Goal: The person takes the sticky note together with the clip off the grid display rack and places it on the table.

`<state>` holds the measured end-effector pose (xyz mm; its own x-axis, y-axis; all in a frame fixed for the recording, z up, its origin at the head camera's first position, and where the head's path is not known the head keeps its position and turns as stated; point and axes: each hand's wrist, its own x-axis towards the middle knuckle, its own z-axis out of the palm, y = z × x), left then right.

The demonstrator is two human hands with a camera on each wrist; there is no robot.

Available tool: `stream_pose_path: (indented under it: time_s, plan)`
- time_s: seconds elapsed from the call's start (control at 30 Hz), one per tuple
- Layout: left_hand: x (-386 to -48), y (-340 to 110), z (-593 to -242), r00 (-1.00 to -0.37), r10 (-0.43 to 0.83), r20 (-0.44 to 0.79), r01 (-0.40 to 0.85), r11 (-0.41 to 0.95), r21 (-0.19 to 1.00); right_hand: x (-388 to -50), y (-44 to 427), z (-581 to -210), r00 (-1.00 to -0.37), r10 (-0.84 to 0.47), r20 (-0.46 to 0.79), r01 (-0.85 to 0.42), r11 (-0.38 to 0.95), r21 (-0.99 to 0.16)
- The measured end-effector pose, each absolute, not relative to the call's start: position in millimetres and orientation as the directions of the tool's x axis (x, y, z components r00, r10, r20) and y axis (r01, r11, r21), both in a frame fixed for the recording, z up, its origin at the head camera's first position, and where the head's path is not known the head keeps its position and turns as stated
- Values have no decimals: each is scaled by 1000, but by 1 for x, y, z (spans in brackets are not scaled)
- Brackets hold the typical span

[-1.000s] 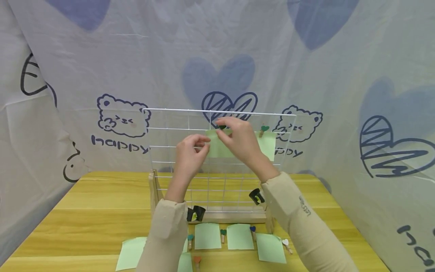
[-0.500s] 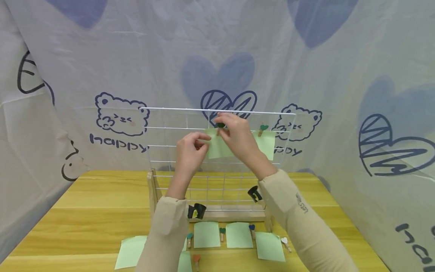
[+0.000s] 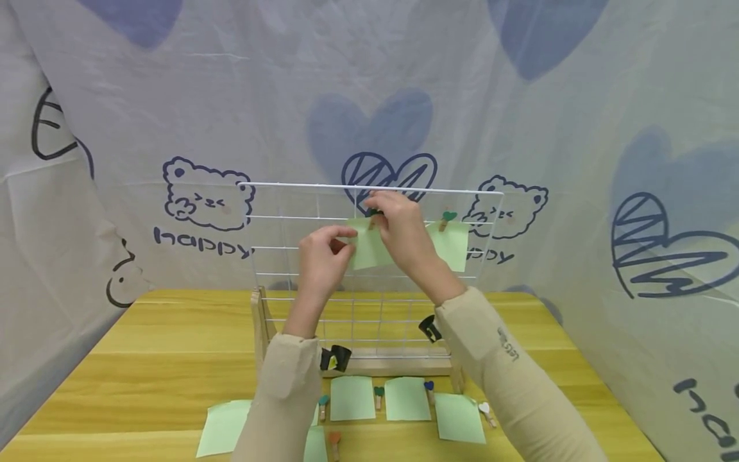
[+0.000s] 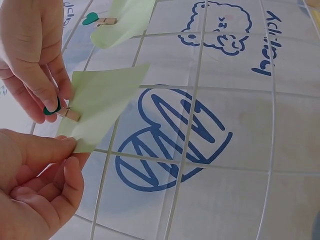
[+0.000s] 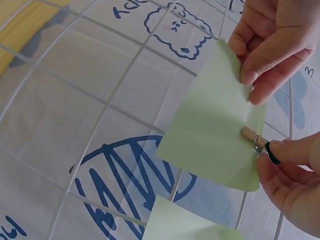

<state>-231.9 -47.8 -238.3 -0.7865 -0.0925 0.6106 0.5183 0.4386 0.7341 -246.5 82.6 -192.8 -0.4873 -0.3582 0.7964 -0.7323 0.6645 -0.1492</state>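
Note:
A light green paper square (image 3: 367,251) hangs against the white wire grid (image 3: 306,218). My left hand (image 3: 325,262) pinches its left edge between thumb and index finger, seen closely in the left wrist view. At the paper's top edge, my right hand (image 3: 408,234) pinches a small wooden clothespin (image 5: 254,138) by its dark green heart end. The clothespin's wooden tip lies over the paper. To the right, a second green paper (image 3: 453,247) hangs from the grid by another green-heart clothespin (image 3: 447,220). In the head view, my right hand covers part of the first paper.
On the wooden table (image 3: 173,359) lie several green papers (image 3: 352,398) and heart clothespins, among them an orange one (image 3: 335,443), a blue one (image 3: 430,391) and a white one (image 3: 487,414). A wooden base (image 3: 392,367) supports the grid. A printed curtain (image 3: 260,96) hangs behind.
My right thumb and index finger have come closer together at the clothespin, and its wooden part now shows against the paper. My left hand stays nearly still at the paper's edge.

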Motion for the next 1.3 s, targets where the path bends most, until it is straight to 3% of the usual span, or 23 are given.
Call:
stream_pose_path:
  time_s: [0.23, 0.63, 1.3]
  plan:
    - [-233, -47, -239, -797, -102, 596, 503, 434, 747, -245, 84, -192, -522, -351, 777, -735, 648, -201]
    - [-233, -47, -241, -809, -106, 578, 488, 426, 762, -243, 81, -191, -538, -364, 760, -722, 665, -192]
    - [-233, -48, -243, -780, -98, 618, 531, 419, 737, -247, 81, -196, -418, -429, 801, -764, 643, -54]
